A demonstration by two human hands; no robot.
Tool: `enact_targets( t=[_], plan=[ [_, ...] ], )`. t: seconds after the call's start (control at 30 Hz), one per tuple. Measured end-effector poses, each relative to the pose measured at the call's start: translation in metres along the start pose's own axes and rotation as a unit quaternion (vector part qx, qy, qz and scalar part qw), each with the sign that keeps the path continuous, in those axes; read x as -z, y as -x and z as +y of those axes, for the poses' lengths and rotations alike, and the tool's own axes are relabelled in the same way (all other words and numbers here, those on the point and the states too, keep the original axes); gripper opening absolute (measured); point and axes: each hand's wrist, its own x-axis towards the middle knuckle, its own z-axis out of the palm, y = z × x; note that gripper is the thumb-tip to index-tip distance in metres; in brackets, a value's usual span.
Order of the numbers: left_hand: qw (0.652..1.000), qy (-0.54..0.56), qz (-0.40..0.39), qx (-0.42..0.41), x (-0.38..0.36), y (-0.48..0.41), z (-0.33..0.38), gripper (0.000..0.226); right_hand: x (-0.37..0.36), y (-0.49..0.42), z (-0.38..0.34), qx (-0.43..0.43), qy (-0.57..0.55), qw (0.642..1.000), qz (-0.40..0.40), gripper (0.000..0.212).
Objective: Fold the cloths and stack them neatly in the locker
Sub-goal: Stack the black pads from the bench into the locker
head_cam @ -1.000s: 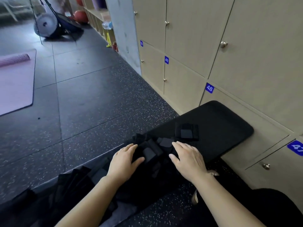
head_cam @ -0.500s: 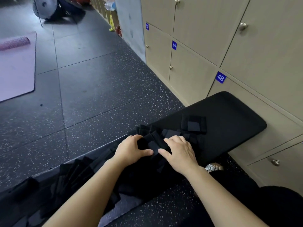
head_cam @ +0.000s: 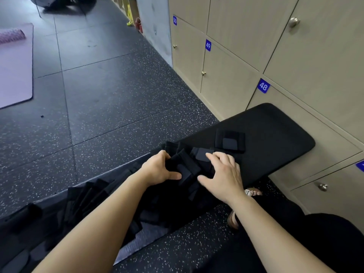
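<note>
Surface bare beyond folded cloth; cloth pile clutters near end; closed lockers wall right.

A black padded bench runs beneath the left hand and the right hand, its rounded end lying beyond the right hand. Dark rubber floor tiles flecked with white spread away past the left hand. Far out on that side lies a flat purple exercise mat with a rolled pink mat on it. A grey concrete pillar stands well ahead of both hands.
</note>
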Motion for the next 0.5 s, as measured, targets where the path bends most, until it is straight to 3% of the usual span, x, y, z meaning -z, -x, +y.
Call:
enact_targets(
  t=[0.13,0.37,0.43,0.5],
  plan=[
    [0.999,0.022,-0.028,-0.003,0.001,0.001,0.001,0.071,-0.011,0.009,0.0,0.026,0.05,0.995,-0.081,0.092],
    [0.998,-0.015,-0.054,-0.008,0.003,0.012,0.011,0.084,-0.013,0.009,0.002,0.032,0.089,0.991,-0.099,0.091],
    [0.997,0.022,-0.07,-0.006,-0.001,0.016,0.011,0.073,-0.013,0.009,0.002,0.034,0.098,0.989,-0.102,0.091],
    [0.988,0.124,-0.097,-0.004,-0.005,0.017,0.008,0.047,-0.013,0.009,0.002,0.033,0.097,0.989,-0.104,0.09]
  ],
)
